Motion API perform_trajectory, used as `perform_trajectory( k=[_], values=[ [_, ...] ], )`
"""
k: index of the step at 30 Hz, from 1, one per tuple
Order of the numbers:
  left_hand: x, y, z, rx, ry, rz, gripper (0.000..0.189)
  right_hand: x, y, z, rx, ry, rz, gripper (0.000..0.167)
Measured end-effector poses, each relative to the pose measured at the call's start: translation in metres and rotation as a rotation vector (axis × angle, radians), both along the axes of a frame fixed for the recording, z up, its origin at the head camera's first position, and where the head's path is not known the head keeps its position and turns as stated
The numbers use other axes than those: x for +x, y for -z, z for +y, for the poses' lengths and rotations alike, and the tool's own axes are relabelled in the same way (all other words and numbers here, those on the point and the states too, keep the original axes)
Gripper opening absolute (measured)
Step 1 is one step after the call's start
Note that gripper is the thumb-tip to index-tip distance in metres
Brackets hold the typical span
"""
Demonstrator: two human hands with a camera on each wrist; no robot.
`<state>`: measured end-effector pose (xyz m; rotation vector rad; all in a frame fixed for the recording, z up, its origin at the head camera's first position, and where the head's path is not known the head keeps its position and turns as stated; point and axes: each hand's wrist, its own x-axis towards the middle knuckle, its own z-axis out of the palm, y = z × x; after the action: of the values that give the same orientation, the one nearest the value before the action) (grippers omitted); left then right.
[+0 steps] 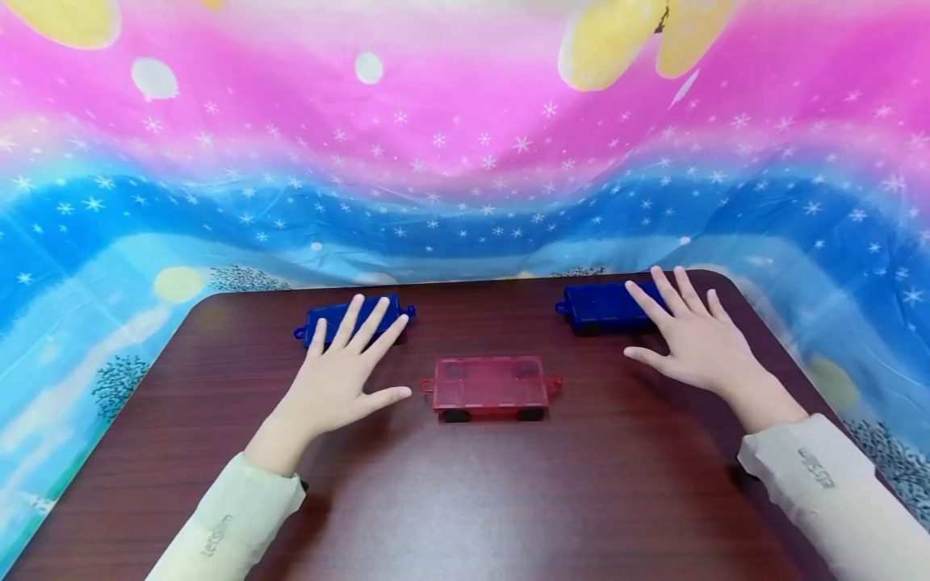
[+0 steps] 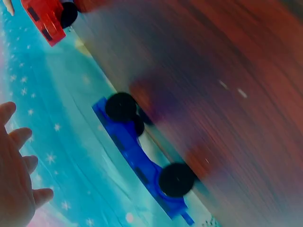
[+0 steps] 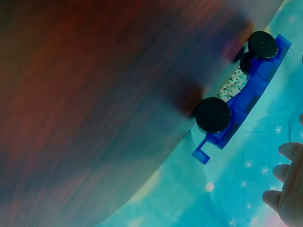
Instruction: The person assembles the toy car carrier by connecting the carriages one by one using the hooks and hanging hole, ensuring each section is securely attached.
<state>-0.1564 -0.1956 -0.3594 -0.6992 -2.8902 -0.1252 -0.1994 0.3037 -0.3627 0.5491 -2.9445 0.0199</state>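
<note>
My left hand [image 1: 337, 379] is held with fingers spread, overlapping a blue toy car base [image 1: 337, 313] at the back left in the head view. Likewise spread, my right hand [image 1: 693, 339] overlaps a second blue toy car base [image 1: 606, 307] at the back right. Between the hands, a translucent red toy car base [image 1: 490, 383] stands on black wheels, with a coupling at each end. Neither hand holds anything. In the left wrist view the left fingers [image 2: 21, 137] show apart from the blue base [image 2: 137, 156]. The right wrist view shows the right fingers [image 3: 279, 172] apart from the other blue base [image 3: 251, 94].
All three bases stand on a dark brown wooden table [image 1: 501, 500] with rounded back corners. A pink and blue patterned cloth [image 1: 450, 186] with snowflakes hangs behind the table and along its sides.
</note>
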Motion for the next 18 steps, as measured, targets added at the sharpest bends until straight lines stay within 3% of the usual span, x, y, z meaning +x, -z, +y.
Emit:
perform_trajectory(
  k=[6,13,18],
  values=[
    [-0.006,0.003,0.025,-0.002,0.111,-0.033,0.092,-0.012,-0.002,-0.012,0.003,-0.005,-0.091,0.093],
    [-0.012,0.005,0.049,0.027,0.260,-0.155,0.087,-0.036,-0.001,-0.020,-0.023,-0.029,-0.182,0.090],
    [-0.017,0.008,0.061,0.048,0.313,-0.211,0.083,-0.048,0.002,-0.023,-0.045,-0.055,-0.219,0.083]
  ],
)
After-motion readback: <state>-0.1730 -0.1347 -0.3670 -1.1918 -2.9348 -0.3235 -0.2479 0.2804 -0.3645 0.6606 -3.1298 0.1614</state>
